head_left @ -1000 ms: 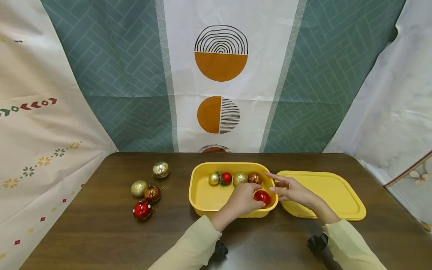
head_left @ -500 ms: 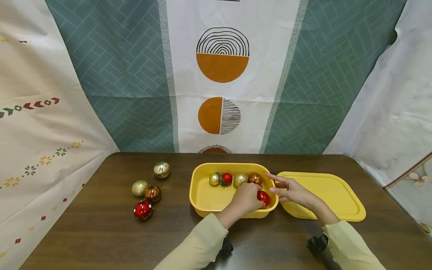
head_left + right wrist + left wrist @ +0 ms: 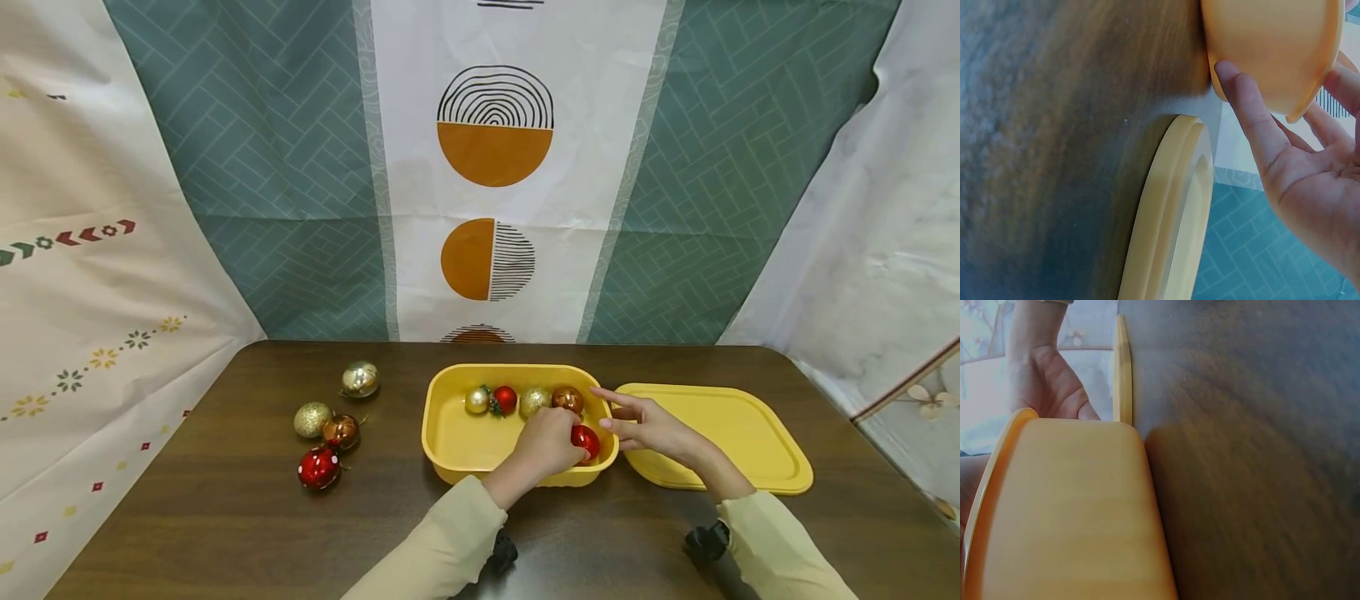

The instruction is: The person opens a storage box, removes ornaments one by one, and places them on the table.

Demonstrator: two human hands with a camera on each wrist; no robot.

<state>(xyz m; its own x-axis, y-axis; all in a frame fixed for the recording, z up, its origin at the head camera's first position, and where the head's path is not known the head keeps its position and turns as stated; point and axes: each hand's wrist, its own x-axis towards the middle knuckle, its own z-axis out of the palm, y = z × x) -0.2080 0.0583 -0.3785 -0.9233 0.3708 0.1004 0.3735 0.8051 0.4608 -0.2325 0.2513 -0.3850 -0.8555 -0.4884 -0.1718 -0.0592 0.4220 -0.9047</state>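
Observation:
My left hand (image 3: 542, 443) reaches over the near rim of the yellow box (image 3: 468, 442). Its fingers and thumb curl round a shiny red Christmas ball (image 3: 587, 442) in the box's near right corner. At the box's right end, my right hand (image 3: 656, 429) rests relaxed fingers against the rim and outer wall, also seen on the box (image 3: 1272, 50) in the right wrist view. Along the box's back wall lie a small gold ball (image 3: 477, 400), a small red ball (image 3: 506, 399), a glittery gold ball (image 3: 533, 402) and a copper ball (image 3: 567, 398).
A yellow lid (image 3: 723, 437) lies flat right of the box. On the table's left are a shiny gold ball (image 3: 360, 379), a glitter gold ball (image 3: 312, 419), a copper ball (image 3: 341, 432) and a white-dotted red ball (image 3: 319, 467). A patterned curtain (image 3: 300, 167) hangs behind.
The left hand shifted very slightly right with its wrist, keeping its fingers at the red ball. The right hand stayed at the box's right end. The view tilted slightly.

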